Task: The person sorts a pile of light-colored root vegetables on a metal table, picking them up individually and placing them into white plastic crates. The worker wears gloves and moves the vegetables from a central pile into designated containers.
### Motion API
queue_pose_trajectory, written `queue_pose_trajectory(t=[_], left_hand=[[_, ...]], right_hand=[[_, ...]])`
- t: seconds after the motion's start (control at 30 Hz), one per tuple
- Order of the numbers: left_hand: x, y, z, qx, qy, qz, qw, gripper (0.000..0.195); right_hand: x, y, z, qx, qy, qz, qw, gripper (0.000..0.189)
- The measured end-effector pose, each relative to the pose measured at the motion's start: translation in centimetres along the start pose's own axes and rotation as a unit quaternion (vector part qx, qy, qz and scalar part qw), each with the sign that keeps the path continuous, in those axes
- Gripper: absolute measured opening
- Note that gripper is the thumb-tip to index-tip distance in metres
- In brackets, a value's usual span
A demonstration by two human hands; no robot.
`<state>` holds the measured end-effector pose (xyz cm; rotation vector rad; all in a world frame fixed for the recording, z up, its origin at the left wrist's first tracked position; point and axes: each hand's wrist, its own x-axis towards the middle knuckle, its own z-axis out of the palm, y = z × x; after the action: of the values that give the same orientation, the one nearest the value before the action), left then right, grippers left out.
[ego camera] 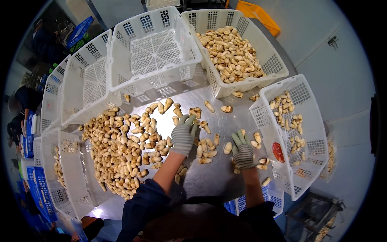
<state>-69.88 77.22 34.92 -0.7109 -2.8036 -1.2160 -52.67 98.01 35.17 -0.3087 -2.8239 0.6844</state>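
Note:
My left hand (183,136), in a grey-green glove with striped back, rests palm down over mushroom-like pieces near the middle of the metal table (217,178). Its fingertips are beside a few brown-stained pieces; whether it grips one is hidden. My right hand (243,149), gloved alike, lies palm down farther right with fingers somewhat spread, over some pieces whose contact with the palm is hidden. Between the hands lies a small group of cream pieces (206,148). A large heap of the same pieces (115,151) covers the table's left part.
White perforated crates ring the table: an empty-bottomed one (154,74) at the back, a well-filled one (223,90) at back right, a sparsely filled one (313,145) at right, others at left. A yellow crate (260,18) stands behind. Several people work at far left near blue crates (40,193).

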Motion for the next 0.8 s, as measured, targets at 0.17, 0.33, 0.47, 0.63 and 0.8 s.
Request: queue_pose_trajectory(t=[0.17, 0.33, 0.47, 0.63, 0.8], left_hand=[[-0.5, 1.0, 4.9, 0.179, -0.160, 0.087, 0.967, 0.020], [-1.3, -2.1, 3.0, -0.034, -0.035, 0.038, 0.998, 0.032], [4.8, -3.9, -2.1, 0.107, 0.060, -0.051, 0.991, 0.036], [4.2, -3.3, -1.1, 0.122, -0.098, -0.051, 0.986, 0.018], [1.7, -2.0, -3.8, -0.636, -0.077, -0.307, 0.704, 0.029]], right_hand=[[-0.7, -0.8, 1.4, 0.016, 0.061, 0.015, 0.998, 0.044], [0.0, -1.8, 2.3, 0.067, 0.095, 0.003, 0.993, 0.041], [-1.8, -1.2, 2.2, 0.150, 0.096, 0.102, 0.979, 0.038], [1.7, -5.7, -0.7, 0.183, 0.019, 0.088, 0.979, 0.034], [5.0, -3.7, 3.3, 0.013, 0.026, 0.044, 0.999, 0.035]])
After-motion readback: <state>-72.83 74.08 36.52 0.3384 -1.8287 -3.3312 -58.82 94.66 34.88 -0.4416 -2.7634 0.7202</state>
